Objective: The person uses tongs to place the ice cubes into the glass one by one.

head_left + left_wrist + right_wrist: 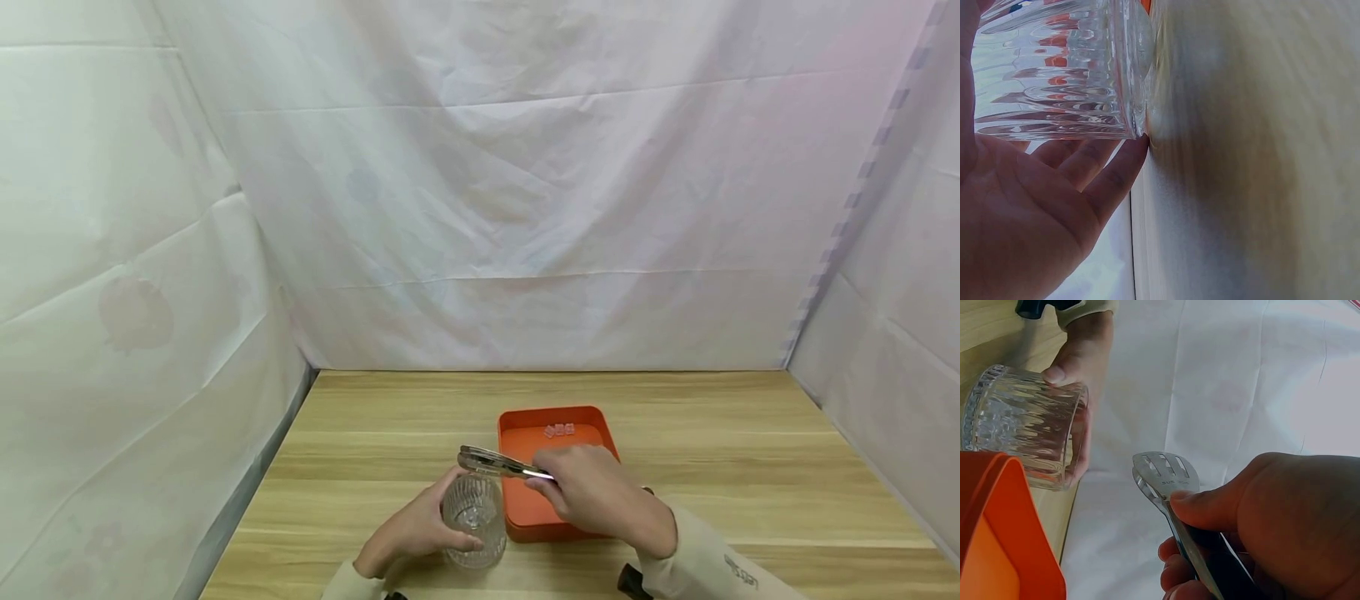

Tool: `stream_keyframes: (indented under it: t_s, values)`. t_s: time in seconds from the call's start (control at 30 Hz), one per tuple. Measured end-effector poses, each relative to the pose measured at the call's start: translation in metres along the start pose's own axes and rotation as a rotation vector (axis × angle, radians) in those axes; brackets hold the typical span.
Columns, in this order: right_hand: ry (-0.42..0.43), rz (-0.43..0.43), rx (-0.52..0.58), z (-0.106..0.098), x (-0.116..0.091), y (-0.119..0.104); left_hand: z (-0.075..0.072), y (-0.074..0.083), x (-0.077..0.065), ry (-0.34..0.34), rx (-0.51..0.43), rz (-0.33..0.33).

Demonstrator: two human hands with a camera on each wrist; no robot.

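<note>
A clear ribbed drinking glass (480, 546) stands upright on the wooden table, left of an orange tray. My left hand (420, 523) wraps round its side, thumb in front and fingers behind; in the left wrist view, the fingers lie close to the glass's base (1135, 94). With my right hand (592, 492) I grip a pair of metal tongs (1166, 475) with slotted ends. Their tips point left, above the glass's rim, and nothing shows between them. Several small clear cubes (559, 430) lie at the far end of the tray (551, 532).
The wooden table (697, 425) reaches back to a white cloth wall (525, 208). More white cloth hangs on the left and the right. In the right wrist view, the tray's orange wall (1022, 519) stands close beside the glass.
</note>
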State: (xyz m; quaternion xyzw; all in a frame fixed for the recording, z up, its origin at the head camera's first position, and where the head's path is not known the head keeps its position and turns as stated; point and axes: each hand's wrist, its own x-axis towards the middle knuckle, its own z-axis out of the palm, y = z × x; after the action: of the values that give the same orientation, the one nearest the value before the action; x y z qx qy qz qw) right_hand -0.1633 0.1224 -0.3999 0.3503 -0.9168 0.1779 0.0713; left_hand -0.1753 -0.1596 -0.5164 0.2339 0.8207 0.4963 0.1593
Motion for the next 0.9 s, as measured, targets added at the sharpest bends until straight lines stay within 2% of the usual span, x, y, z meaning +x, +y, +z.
stream_keyframes:
  t_s: [0.33,0.6,0.77,0.9]
  values:
    - [-0.042,0.003,0.015,0.0057,0.0036,-0.0022,0.0008,0.0006,-0.0002,0.005,-0.008,0.014]
    - [-0.035,-0.021,0.000,0.0085,0.0044,-0.0007,-0.0004,0.0033,-0.0005,0.009,0.002,-0.021]
    - [-0.065,-0.021,0.000,0.0087,0.0043,0.0000,-0.0008,0.0028,-0.0004,0.000,-0.005,-0.028]
    - [-0.086,-0.014,-0.008,0.0088,0.0037,-0.0002,-0.0015,0.0002,0.0003,-0.015,-0.006,-0.008]
